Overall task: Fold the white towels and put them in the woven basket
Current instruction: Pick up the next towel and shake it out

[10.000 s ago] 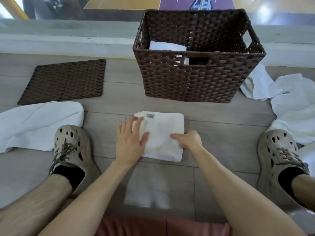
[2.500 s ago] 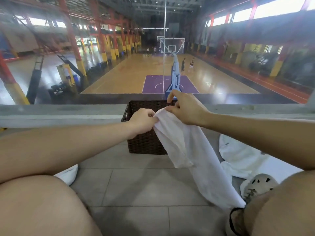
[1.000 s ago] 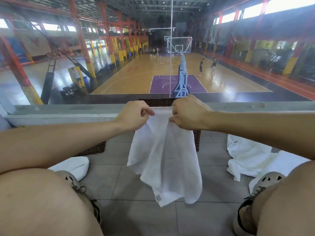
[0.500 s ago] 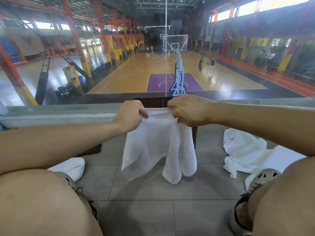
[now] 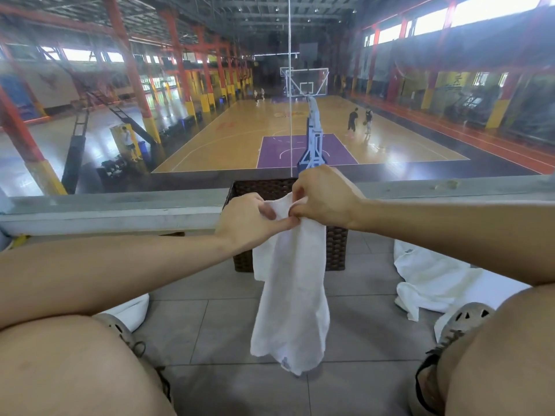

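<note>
- Hanging from both hands, the white towel (image 5: 291, 295) is held bunched at its top edge, in front of the woven basket (image 5: 336, 247).
- A small label is seen near the towel's lower edge; its writing cannot be read.
- The basket's contents are hidden by the towel and hands.
- The left hand (image 5: 246, 220) is curled, with the cloth pinched between thumb and fingers.
- The right hand (image 5: 322, 196) is clenched on the same edge, touching the left.
- Loose towels (image 5: 429, 277) are spread on the tiled floor (image 5: 210, 325) at the right.
</note>
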The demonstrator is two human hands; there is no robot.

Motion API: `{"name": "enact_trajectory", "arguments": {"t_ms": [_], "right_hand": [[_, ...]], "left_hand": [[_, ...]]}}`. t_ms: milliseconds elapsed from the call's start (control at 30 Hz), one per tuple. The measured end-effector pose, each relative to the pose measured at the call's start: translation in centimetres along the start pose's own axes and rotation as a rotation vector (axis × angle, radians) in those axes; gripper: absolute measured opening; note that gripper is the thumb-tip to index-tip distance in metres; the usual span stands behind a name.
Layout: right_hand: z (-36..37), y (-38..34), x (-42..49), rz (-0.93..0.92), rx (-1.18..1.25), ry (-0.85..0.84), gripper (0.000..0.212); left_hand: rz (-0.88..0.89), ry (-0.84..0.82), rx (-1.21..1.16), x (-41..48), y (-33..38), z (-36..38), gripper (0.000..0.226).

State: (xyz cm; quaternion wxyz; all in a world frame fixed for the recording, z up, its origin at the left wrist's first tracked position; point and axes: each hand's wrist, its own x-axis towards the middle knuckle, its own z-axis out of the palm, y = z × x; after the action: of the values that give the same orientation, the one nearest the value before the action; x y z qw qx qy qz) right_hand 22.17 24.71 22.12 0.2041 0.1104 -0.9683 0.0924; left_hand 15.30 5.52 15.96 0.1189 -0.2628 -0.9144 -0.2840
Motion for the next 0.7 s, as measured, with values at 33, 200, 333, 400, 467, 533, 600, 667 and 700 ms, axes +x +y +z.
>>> {"name": "enact_trajectory", "arguments": {"t_ms": [33, 200, 333, 400, 467, 533, 600, 667, 700], "right_hand": [[0.0, 0.1, -0.1, -0.008, 0.024, -0.005, 0.020], [0.0, 1.0, -0.8, -0.108, 0.048, -0.029, 0.017], [-0.6, 2.4, -1.9, -0.097, 0.071, 0.024, 0.014], [-0.9, 3.5, -2.4, -0.067, 0.101, 0.057, 0.014], [-0.9, 4.3, -2.8, -0.068, 0.105, 0.061, 0.015], [-0.8, 4.8, -3.3, -0.095, 0.107, 0.060, 0.014], [-0.6, 5.3, -3.8, -0.118, 0.115, 0.072, 0.012], [-0.7, 5.7, -3.9, -0.115, 0.124, 0.099, 0.012], [-0.8, 5.8, -3.9, -0.108, 0.131, 0.117, 0.012]], "left_hand": [[0.015, 0.009, 0.020, 0.1, 0.1, 0.2, 0.063], [0.080, 0.003, 0.076, 0.6, -0.1, 1.5, 0.044], [0.114, -0.103, 0.221, 2.2, -3.0, 1.6, 0.034], [0.123, -0.137, 0.291, 2.8, -4.2, 1.6, 0.033], [0.124, -0.162, 0.332, 3.3, -4.9, 1.7, 0.031], [0.145, -0.198, 0.373, 3.2, -5.0, 1.3, 0.031], [0.195, -0.277, 0.504, 2.5, -5.1, 0.5, 0.033], [0.217, -0.368, 0.656, 1.5, -6.2, -0.2, 0.030], [0.205, -0.398, 0.681, 1.0, -7.0, -0.5, 0.029]]}}
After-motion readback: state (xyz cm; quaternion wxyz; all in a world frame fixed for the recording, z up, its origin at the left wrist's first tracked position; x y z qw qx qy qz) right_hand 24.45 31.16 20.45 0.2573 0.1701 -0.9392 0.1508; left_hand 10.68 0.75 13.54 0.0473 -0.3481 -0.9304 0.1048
